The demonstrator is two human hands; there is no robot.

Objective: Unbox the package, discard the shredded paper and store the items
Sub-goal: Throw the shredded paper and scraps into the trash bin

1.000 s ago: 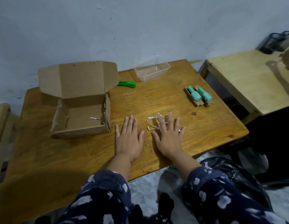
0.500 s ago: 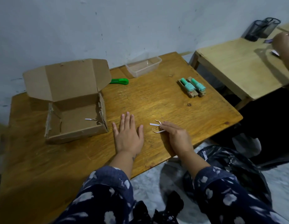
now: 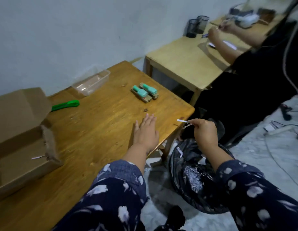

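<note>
Standing by the wooden table point(image 3: 98, 124): an open cardboard box point(image 3: 23, 147) sits at its left end, flaps up, with one thin paper strip point(image 3: 36, 157) caught on its torn right wall. Behind the box lies a green cutter point(image 3: 66, 105); further back, by the wall, a clear plastic container point(image 3: 91, 82). Two green-capped bottles point(image 3: 145, 92) lie side by side toward the far right corner of the table, well apart from both hands. Left hand point(image 3: 145, 130) rests flat on the table near the right edge, palm down, fingers straight and close together. Right hand point(image 3: 204, 130) is off the table, just past its right corner, fingers curled and pinching a few shredded paper strips point(image 3: 183, 121); one white end sticks out toward the table. Directly under that hand on the floor is a black bin bag point(image 3: 195, 177), mouth open, with pale scraps inside, probably more shreds, though blur makes it hard to tell. A lighter second table point(image 3: 186, 60) stands beyond, with dark mesh holders point(image 3: 196, 27) at its back and another person's hands point(image 3: 216, 33) working there.
</note>
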